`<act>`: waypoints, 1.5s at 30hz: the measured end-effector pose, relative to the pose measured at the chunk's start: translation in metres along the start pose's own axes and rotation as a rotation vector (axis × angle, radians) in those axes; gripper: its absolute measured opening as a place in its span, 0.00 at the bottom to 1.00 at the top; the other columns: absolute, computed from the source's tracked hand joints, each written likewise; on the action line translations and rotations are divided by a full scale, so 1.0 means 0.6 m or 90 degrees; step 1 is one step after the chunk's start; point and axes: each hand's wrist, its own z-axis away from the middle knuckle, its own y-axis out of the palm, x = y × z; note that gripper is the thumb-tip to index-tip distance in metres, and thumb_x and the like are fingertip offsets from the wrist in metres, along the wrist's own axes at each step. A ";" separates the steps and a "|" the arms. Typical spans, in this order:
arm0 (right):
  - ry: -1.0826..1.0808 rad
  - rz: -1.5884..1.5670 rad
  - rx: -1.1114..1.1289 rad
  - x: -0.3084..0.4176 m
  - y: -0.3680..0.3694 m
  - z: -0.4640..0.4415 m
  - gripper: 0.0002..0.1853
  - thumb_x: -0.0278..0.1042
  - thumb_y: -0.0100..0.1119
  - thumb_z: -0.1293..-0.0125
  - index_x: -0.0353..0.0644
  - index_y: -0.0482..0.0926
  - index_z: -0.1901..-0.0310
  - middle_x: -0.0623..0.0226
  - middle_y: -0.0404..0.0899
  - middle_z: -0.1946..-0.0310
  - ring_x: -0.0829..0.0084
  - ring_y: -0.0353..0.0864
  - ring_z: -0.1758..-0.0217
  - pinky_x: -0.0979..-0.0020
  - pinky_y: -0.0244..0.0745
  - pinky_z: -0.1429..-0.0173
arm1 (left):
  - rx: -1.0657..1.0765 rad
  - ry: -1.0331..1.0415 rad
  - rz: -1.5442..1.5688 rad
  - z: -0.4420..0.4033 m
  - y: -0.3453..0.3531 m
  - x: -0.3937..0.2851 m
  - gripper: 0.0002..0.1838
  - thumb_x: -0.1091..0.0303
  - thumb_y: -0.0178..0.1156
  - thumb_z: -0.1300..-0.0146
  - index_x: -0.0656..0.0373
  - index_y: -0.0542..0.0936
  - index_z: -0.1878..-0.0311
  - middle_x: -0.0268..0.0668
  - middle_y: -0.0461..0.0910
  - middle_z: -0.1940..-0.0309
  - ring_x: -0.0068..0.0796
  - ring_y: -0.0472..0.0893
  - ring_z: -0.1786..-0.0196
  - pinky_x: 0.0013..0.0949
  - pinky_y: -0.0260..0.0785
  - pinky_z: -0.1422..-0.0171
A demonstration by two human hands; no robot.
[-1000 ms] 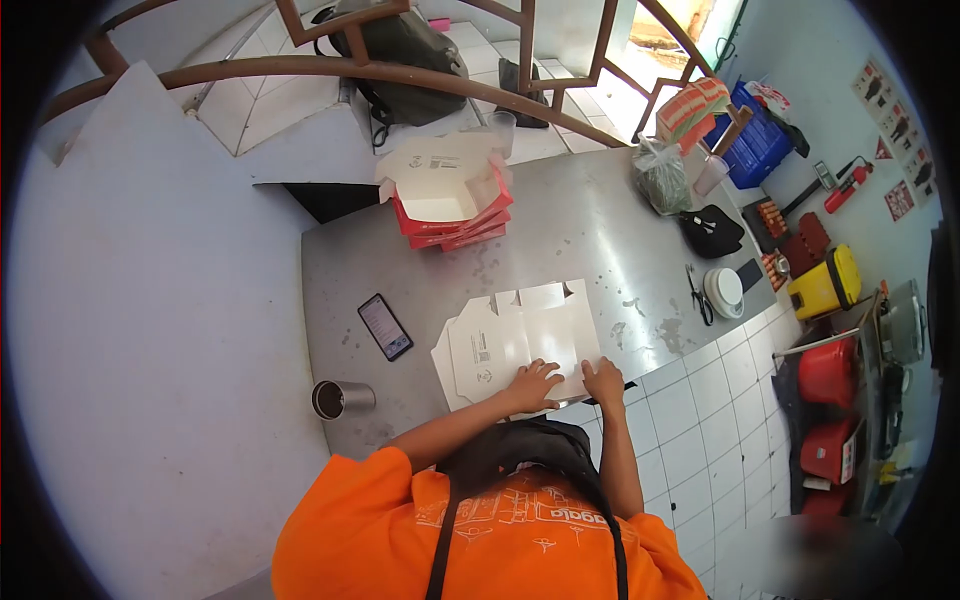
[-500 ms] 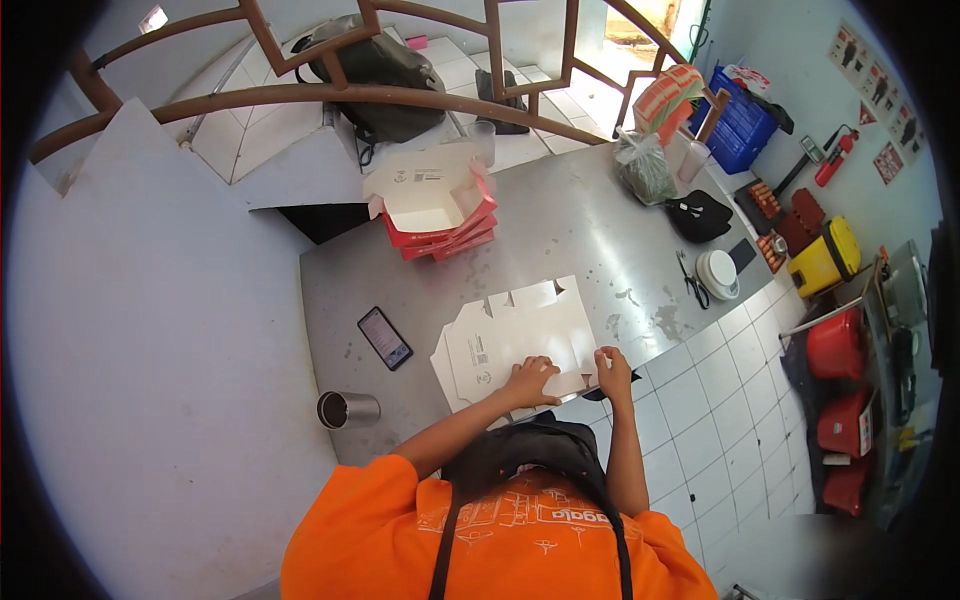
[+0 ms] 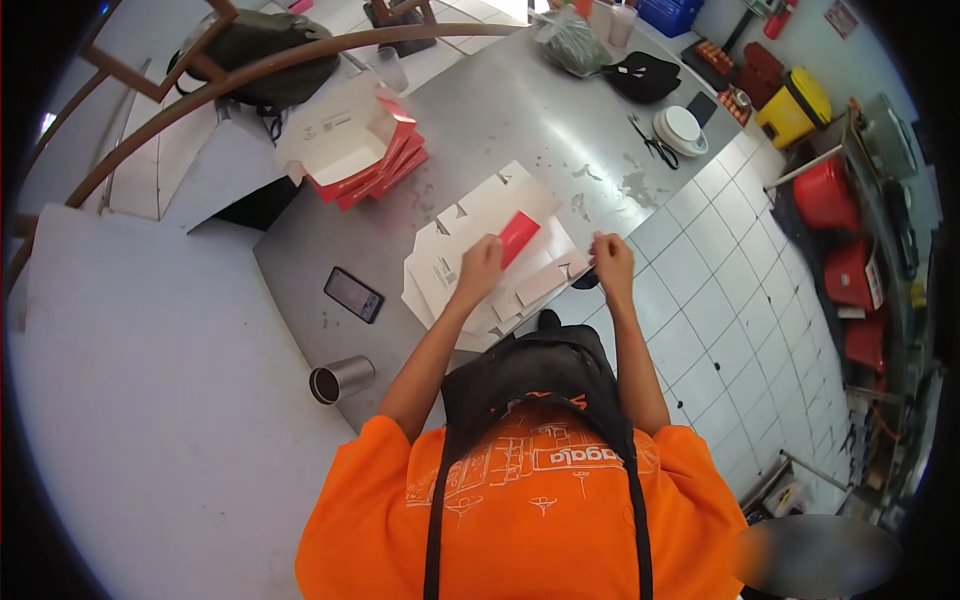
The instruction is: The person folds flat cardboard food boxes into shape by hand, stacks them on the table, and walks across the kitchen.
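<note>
A flat cardboard box blank [image 3: 515, 205], white inside, lies on the metal table in front of me. It seems to lie on at least one more blank. My left hand [image 3: 483, 268] is closed on a folded-up flap, whose red outer face [image 3: 519, 236] shows. Along the near edge, another white flap [image 3: 543, 284] stands partly raised. Just past the blank's right corner is my right hand [image 3: 612, 265], its fingers curled together. Whatever they hold, if anything, is hidden.
A stack of folded red boxes [image 3: 365, 150] stands at the back left. A phone [image 3: 354, 294] and a metal cup [image 3: 342, 380] lie left. Scissors [image 3: 655, 143], a white round container [image 3: 680, 128], a black cap [image 3: 641, 77] and a plastic bag [image 3: 572, 42] sit at the far right.
My left hand has lifted from lying flat on the blank and now grips a flap, folding it up. My right hand has come off the blank's corner. The view has shifted.
</note>
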 end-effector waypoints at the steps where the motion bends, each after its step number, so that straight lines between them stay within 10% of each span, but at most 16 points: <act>1: 0.023 -0.045 0.105 0.020 0.010 0.014 0.14 0.41 0.55 0.23 0.37 0.80 0.57 0.66 0.83 0.67 0.79 0.81 0.69 0.75 0.75 0.65 | 0.016 0.024 0.011 0.005 -0.024 -0.025 0.16 0.61 0.50 0.21 0.65 0.80 0.54 0.43 0.79 0.71 0.27 0.81 0.63 0.35 0.73 0.55; 3: 0.000 -0.149 0.311 0.064 0.055 0.052 0.19 0.41 0.61 0.25 0.39 0.72 0.41 0.60 0.80 0.46 0.71 0.87 0.56 0.69 0.82 0.59 | 0.075 0.067 0.084 0.025 -0.061 -0.084 0.16 0.60 0.50 0.20 0.65 0.80 0.52 0.36 0.80 0.67 0.20 0.79 0.60 0.31 0.73 0.53; 6: -0.146 -0.243 0.379 0.189 0.097 0.121 0.26 0.41 0.60 0.24 0.35 0.62 0.35 0.51 0.75 0.40 0.59 0.84 0.44 0.63 0.81 0.49 | 0.185 0.072 0.222 0.067 -0.110 -0.198 0.18 0.56 0.50 0.18 0.64 0.80 0.49 0.31 0.81 0.60 0.17 0.79 0.56 0.28 0.73 0.50; 9: -0.138 -0.288 0.473 0.266 0.082 0.138 0.19 0.38 0.60 0.24 0.38 0.68 0.41 0.51 0.71 0.34 0.59 0.79 0.35 0.61 0.77 0.37 | 0.210 0.002 0.276 0.064 -0.152 -0.240 0.23 0.48 0.50 0.18 0.61 0.78 0.42 0.28 0.81 0.55 0.16 0.78 0.52 0.28 0.73 0.44; 14: -0.231 -0.465 0.544 0.278 0.070 0.131 0.06 0.29 0.65 0.28 0.42 0.76 0.57 0.55 0.67 0.30 0.59 0.69 0.25 0.58 0.66 0.24 | -0.159 0.014 0.717 0.036 -0.118 -0.253 0.23 0.48 0.47 0.18 0.58 0.74 0.39 0.31 0.80 0.52 0.22 0.80 0.49 0.32 0.73 0.41; 22: -0.529 -0.009 0.080 0.318 0.039 0.144 0.22 0.28 0.78 0.49 0.39 0.83 0.50 0.50 0.72 0.34 0.53 0.80 0.35 0.58 0.80 0.34 | -0.100 0.017 0.464 0.091 -0.069 -0.291 0.21 0.51 0.48 0.17 0.61 0.79 0.49 0.35 0.82 0.58 0.22 0.82 0.58 0.30 0.78 0.52; 26: -0.639 0.063 0.236 0.303 0.010 0.141 0.25 0.29 0.79 0.46 0.40 0.85 0.44 0.50 0.70 0.30 0.51 0.81 0.36 0.59 0.81 0.35 | -0.050 0.007 0.378 0.062 -0.083 -0.233 0.23 0.50 0.50 0.18 0.63 0.81 0.53 0.31 0.82 0.62 0.18 0.81 0.59 0.28 0.78 0.51; 32: -0.599 0.062 0.035 0.261 0.021 0.141 0.12 0.24 0.74 0.41 0.37 0.88 0.54 0.48 0.76 0.34 0.50 0.79 0.33 0.58 0.77 0.32 | -0.036 0.015 0.610 0.116 -0.014 -0.261 0.17 0.59 0.53 0.18 0.65 0.78 0.43 0.39 0.83 0.48 0.26 0.83 0.47 0.36 0.76 0.42; 35: -0.554 0.064 0.082 0.283 0.002 0.146 0.11 0.25 0.73 0.40 0.36 0.86 0.55 0.51 0.79 0.41 0.55 0.82 0.39 0.63 0.78 0.39 | -0.131 0.099 0.434 0.109 -0.011 -0.275 0.12 0.66 0.55 0.20 0.65 0.80 0.45 0.40 0.84 0.49 0.28 0.84 0.49 0.36 0.78 0.45; 39: -0.346 -0.085 0.144 0.314 -0.040 0.147 0.13 0.23 0.70 0.40 0.35 0.84 0.53 0.57 0.83 0.50 0.63 0.86 0.49 0.71 0.79 0.47 | -0.262 0.536 -0.207 0.069 0.006 -0.178 0.14 0.79 0.64 0.34 0.61 0.83 0.46 0.46 0.84 0.56 0.43 0.86 0.57 0.37 0.80 0.55; 45: -0.538 0.140 0.064 0.317 -0.049 0.158 0.12 0.22 0.70 0.40 0.34 0.83 0.55 0.56 0.86 0.55 0.59 0.88 0.56 0.64 0.84 0.52 | -0.083 0.359 0.042 0.089 0.010 -0.223 0.13 0.78 0.59 0.30 0.63 0.82 0.44 0.44 0.83 0.54 0.38 0.85 0.57 0.37 0.77 0.53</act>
